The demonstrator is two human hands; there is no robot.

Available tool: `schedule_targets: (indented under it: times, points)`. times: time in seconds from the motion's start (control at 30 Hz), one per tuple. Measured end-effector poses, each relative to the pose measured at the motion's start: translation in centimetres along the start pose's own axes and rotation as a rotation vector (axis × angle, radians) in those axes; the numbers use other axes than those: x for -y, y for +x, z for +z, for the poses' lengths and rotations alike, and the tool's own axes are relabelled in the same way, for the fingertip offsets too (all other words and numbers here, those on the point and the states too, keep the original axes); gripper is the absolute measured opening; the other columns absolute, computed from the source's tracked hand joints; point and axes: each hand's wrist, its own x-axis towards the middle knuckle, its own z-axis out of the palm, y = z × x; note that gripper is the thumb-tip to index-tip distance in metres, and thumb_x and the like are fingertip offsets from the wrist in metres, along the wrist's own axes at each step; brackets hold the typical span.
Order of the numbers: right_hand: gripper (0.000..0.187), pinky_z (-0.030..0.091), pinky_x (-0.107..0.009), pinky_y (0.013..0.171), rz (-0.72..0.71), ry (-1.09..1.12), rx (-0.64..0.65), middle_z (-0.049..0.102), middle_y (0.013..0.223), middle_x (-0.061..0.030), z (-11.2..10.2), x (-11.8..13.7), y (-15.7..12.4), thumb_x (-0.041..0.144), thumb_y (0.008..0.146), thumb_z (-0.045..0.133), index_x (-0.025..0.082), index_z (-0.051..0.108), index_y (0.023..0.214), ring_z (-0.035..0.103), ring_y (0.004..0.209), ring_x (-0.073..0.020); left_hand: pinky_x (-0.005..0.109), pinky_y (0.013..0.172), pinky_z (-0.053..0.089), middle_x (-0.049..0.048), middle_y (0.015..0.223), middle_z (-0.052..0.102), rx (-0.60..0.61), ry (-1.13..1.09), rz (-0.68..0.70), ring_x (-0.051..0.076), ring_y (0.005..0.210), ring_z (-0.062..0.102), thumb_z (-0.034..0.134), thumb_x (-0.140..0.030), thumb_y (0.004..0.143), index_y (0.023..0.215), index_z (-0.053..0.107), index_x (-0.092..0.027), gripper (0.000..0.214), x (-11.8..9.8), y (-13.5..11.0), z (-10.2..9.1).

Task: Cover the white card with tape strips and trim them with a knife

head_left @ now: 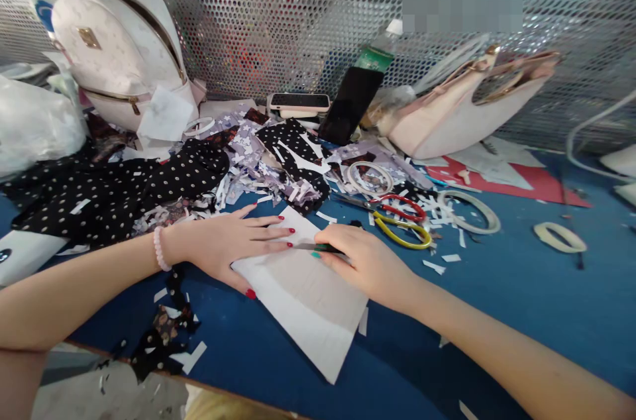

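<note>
On the blue table lies a sheet of white paper (pixel 311 304), set at a slant with one corner toward me. My left hand (pixel 223 241) rests flat with spread fingers over the paper's left edge; a pink bead bracelet circles its wrist. Closed fingers of my right hand (pixel 365 261) hold a slim dark-handled knife (pixel 328 248) against the paper. Its thin blade points left, close to my left fingertips, and most of its handle is hidden in my palm. Beyond the right hand lie scissors (pixel 405 221) with one red and one yellow handle loop.
Black dotted fabric (pixel 119 185), lilac scraps (pixel 248 155) and paper strips cover the back. A pale backpack (pixel 119 49), a leaning black phone (pixel 352 102), a bottle (pixel 380 52) and a cream handbag (pixel 467 105) stand by the perforated metal screen. Tape rolls (pixel 470 211) lie right.
</note>
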Motion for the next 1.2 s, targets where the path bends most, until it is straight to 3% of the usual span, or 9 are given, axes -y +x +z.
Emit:
schedule_targets:
  times: [0.13,0.33,0.47,0.6,0.73,0.87,1.0,1.1,1.2]
  points:
    - [0.021,0.051,-0.030,0.068,-0.206,-0.233,-0.018,0.077,0.088,-0.0059,0.4,0.3,-0.5,0.012,0.101,0.049,0.023,0.066,0.101,0.072,0.076,-0.0210,0.068,0.134,0.006,0.0160,0.176,0.029,0.022,0.005,-0.015,0.040,0.166,0.021,0.055,-0.069,0.102,0.169,0.033,-0.021,0.085,-0.1,0.0,0.0]
    - [0.021,0.045,-0.028,0.059,-0.268,-0.422,0.058,0.074,0.080,-0.0039,1.4,0.7,-1.2,0.020,0.108,0.050,0.022,0.067,0.096,0.068,0.066,-0.0178,0.066,0.134,0.006,0.0183,0.173,0.036,0.016,-0.009,-0.042,0.040,0.165,0.023,0.055,-0.071,0.101,0.170,0.030,-0.016,0.091,-0.4,0.3,0.1]
    - [0.024,0.042,-0.029,0.059,-0.249,-0.377,0.071,0.074,0.081,-0.0055,1.7,0.9,-1.6,0.010,0.103,0.045,0.020,0.066,0.099,0.067,0.066,-0.0186,0.060,0.135,0.007,0.0183,0.174,0.033,0.010,-0.005,-0.096,0.040,0.165,0.023,0.061,-0.074,0.098,0.171,0.026,-0.016,0.100,-0.6,0.6,0.3]
    - [0.029,0.045,-0.027,0.061,-0.081,-0.033,0.117,0.075,0.090,-0.0033,0.7,1.5,-1.6,0.008,0.098,0.043,0.024,0.063,0.113,0.068,0.070,-0.0169,0.061,0.135,0.010,0.0159,0.176,0.031,-0.001,-0.006,-0.138,0.041,0.165,0.023,0.070,-0.071,0.094,0.172,0.026,-0.021,0.103,-1.0,0.8,0.6]
    - [0.009,0.049,-0.027,0.053,0.212,0.717,0.211,0.072,0.091,-0.0022,-0.7,2.1,-1.2,0.030,0.100,0.053,0.025,0.060,0.096,0.060,0.050,-0.0110,0.065,0.134,0.008,0.0169,0.176,0.030,-0.007,-0.007,-0.127,0.042,0.165,0.023,0.070,-0.072,0.093,0.171,0.028,-0.020,0.102,-1.1,0.9,0.7]
    - [0.038,0.053,-0.033,0.052,0.446,1.191,0.194,0.068,0.076,0.0001,-1.1,2.3,-0.4,0.056,0.083,0.075,0.027,0.051,0.086,0.064,0.051,-0.0175,0.069,0.132,0.009,0.0221,0.173,0.033,-0.033,-0.006,-0.108,0.045,0.164,0.026,0.069,-0.073,0.093,0.170,0.030,-0.015,0.104,-1.0,0.8,0.9]
    - [0.056,0.048,-0.029,0.053,0.317,1.055,0.180,0.062,0.072,0.0015,-0.6,2.1,-0.2,0.071,0.075,0.083,0.028,0.049,0.088,0.061,0.060,-0.0167,0.067,0.133,0.012,0.0201,0.173,0.035,-0.053,-0.015,-0.112,0.044,0.164,0.027,0.068,-0.075,0.093,0.171,0.026,-0.020,0.104,-0.8,0.8,1.2]
    - [0.048,0.045,-0.028,0.057,0.122,0.822,0.184,0.060,0.074,0.0010,0.1,1.8,-0.6,0.070,0.090,0.073,0.026,0.054,0.088,0.054,0.062,-0.0146,0.069,0.132,0.013,0.0215,0.172,0.037,-0.055,-0.023,-0.104,0.046,0.163,0.026,0.068,-0.076,0.092,0.171,0.027,-0.019,0.105,-0.7,0.8,1.2]
    - [0.035,0.043,-0.027,0.060,-0.016,0.544,0.135,0.061,0.074,0.0012,1.1,1.6,-0.9,0.051,0.106,0.059,0.024,0.057,0.085,0.053,0.062,-0.0135,0.071,0.132,0.009,0.0194,0.172,0.039,-0.042,-0.030,-0.107,0.046,0.163,0.026,0.070,-0.073,0.093,0.171,0.029,-0.020,0.103,-0.7,0.9,1.2]
